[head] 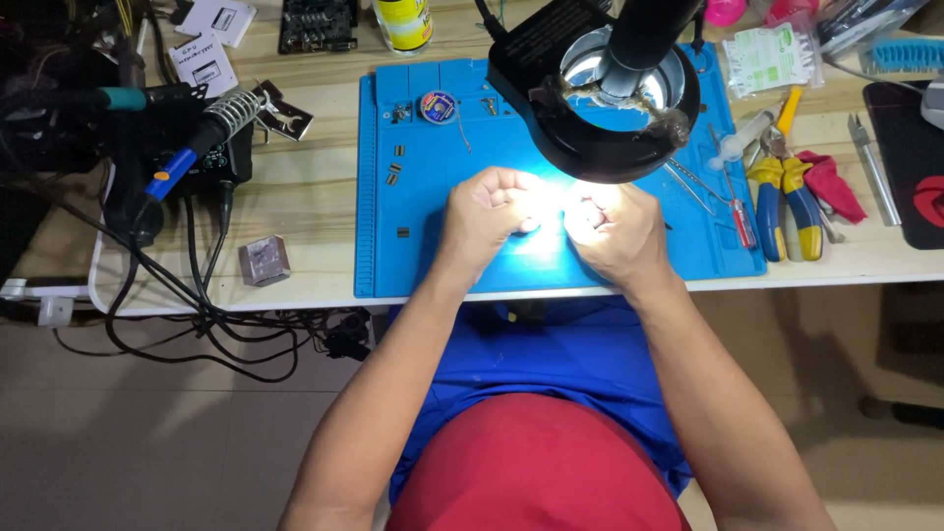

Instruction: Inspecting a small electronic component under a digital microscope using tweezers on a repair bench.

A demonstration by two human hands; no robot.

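Working spot: your hands meet on the blue mat [423, 256], under the ring lamp [600, 108].
Left hand [484, 218]: curled; glare hides what you pinch.
Right hand [612, 231]: curled likewise, grip unclear.
Pliers [787, 202]: right, untouched.

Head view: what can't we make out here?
- Whatever the left hand and right hand pinch: washed out by lamp glare, curled fingers cover it.
- Blue mat top right: hidden behind the magnifier lamp.
- Small parts on the mat: too small to identify.
- Yellow bottle: cut off by the top edge.
- Black pad: cut off by the right edge.
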